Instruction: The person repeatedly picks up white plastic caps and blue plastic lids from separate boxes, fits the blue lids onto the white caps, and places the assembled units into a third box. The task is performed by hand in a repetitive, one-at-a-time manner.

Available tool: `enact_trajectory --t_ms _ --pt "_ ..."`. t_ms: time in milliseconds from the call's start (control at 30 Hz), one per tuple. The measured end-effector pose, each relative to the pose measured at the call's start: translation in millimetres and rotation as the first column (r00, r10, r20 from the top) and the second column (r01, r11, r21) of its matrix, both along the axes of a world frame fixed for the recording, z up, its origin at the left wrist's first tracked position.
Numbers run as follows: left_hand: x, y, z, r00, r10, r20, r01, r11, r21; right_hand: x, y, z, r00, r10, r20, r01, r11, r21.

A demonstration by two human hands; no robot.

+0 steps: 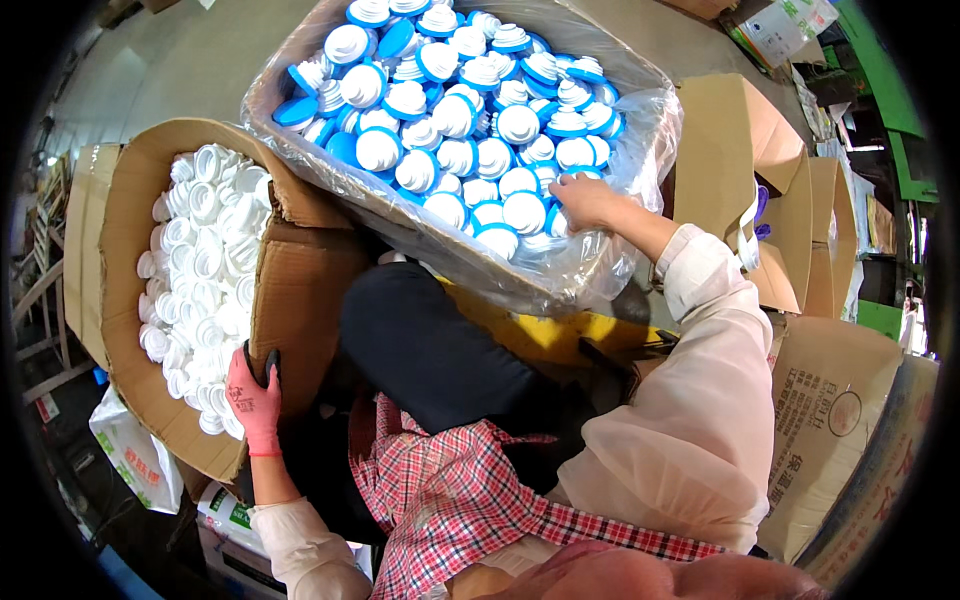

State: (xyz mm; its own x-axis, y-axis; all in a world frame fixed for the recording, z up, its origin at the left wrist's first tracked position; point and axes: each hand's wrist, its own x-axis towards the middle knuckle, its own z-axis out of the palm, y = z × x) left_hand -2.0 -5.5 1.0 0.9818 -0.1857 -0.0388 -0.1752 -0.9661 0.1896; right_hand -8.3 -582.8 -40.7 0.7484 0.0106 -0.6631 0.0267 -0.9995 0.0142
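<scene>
OK, R hand (590, 202) is bare & down at the near R part of the big lined carton (335, 192), right in among the blue-and-white pieces (455, 115). Fingers part-bent, tips touching pcs; can't tell if any pc is actually gripped, or exactly how wide they're spread. L hand (256, 400), in a pink glove w/ dark fingertips, has the edge of the L cardboard box (305, 300): thumb outside, fingers inside, closed on the wall, apparently steadying it. No pc seen in that hand.

Step in hand, I'd say: R hand picking at or sorting the pcs, L hand bracing. Next move prob. calls for a clean pinch on one pc w/o snagging the clear plastic liner (640, 150); L grip can stay put.

Where's the stuff? Blue-and-white pcs heaped in the big carton, tilted every which way; white caps (205, 255) piled in the L box, just beside it.

Surface & room: grey floor (150, 80) up top L, yellow frame (520, 330) under the big carton's near side. More cartons (840, 430) stacked R, an open one (710, 150) above, green panels (880, 70) far R, white bag (140, 455) lower L. Looks like a busy workshop.
</scene>
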Motion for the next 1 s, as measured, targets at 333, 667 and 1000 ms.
enact_trajectory --t_ms 333,667,1000 --pt "1 3 -1 1.0 -0.004 0.002 0.004 1.0 -0.019 0 -11 -27 0.945 0.324 -0.04 -0.323 0.946 0.034" --pt "4 0 -2 1.0 -0.018 0.01 0.018 1.0 -0.02 -19 30 -1 0.959 0.27 -0.09 -0.237 0.931 0.277" --pt "3 0 0 0.999 -0.02 0.037 0.02 1.0 -0.016 3 47 0 0.901 0.314 0.301 -0.356 0.93 0.096"
